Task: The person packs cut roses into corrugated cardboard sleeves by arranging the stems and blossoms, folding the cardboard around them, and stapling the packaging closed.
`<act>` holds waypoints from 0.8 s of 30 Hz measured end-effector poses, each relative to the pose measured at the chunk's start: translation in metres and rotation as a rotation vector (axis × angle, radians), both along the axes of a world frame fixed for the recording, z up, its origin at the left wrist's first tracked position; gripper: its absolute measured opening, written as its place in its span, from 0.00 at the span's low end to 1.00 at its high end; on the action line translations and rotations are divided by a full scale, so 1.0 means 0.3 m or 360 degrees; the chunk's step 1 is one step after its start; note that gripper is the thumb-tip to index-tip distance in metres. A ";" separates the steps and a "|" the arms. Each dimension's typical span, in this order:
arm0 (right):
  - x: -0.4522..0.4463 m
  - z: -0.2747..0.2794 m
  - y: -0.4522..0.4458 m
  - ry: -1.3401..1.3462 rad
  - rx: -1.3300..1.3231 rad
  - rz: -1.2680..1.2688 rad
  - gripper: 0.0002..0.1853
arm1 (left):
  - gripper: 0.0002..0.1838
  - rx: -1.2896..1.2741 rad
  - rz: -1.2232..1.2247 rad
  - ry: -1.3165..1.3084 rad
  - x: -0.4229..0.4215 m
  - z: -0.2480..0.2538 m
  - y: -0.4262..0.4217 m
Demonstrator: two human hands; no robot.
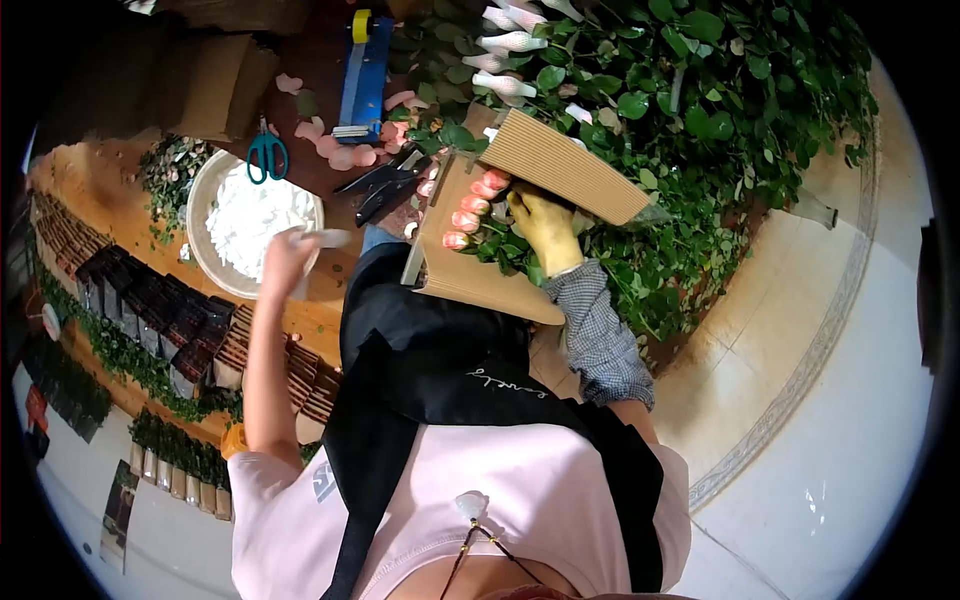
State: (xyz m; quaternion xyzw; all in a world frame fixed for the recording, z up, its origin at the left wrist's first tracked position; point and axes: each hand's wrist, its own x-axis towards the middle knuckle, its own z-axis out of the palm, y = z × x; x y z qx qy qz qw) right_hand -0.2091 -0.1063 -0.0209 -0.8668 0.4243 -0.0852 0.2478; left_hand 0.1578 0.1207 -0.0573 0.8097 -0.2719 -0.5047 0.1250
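Note:
My left hand (283, 262), bare, is raised at the near rim of a round tub (195, 225) full of white foam net sleeves (255, 215). Its fingers are closed on one white foam sleeve (330, 238), blurred by motion. My right hand (545, 228), in a yellow glove, rests beside a row of several pink-orange roses (465, 220) lying on corrugated cardboard (475, 285). Its fingers are curled at the rose stems, partly under a raised cardboard flap (565, 165); what they grip is hidden.
Leafy stems (700, 120) fill the right, with sleeved flower heads (510, 42) at the top. A black stapler (390, 185), green scissors (267, 155) and a blue tape dispenser (362, 80) lie ahead among petals. Wrapped bunches (150, 300) line the left.

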 end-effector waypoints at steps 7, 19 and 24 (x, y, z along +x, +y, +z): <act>-0.062 -0.002 0.054 0.0094 -0.0068 0.0168 0.18 | 0.37 -0.0414 -0.0110 -0.0710 0.052 0.176 0.041; 0.074 -0.045 0.078 0.0639 -0.0486 0.0554 0.24 | 0.13 -0.0013 -0.1531 -0.0174 -0.795 0.254 -0.460; 0.066 -0.023 0.067 0.0413 -0.0299 0.0344 0.27 | 0.13 0.0071 -0.1468 -0.0228 -0.815 0.232 -0.449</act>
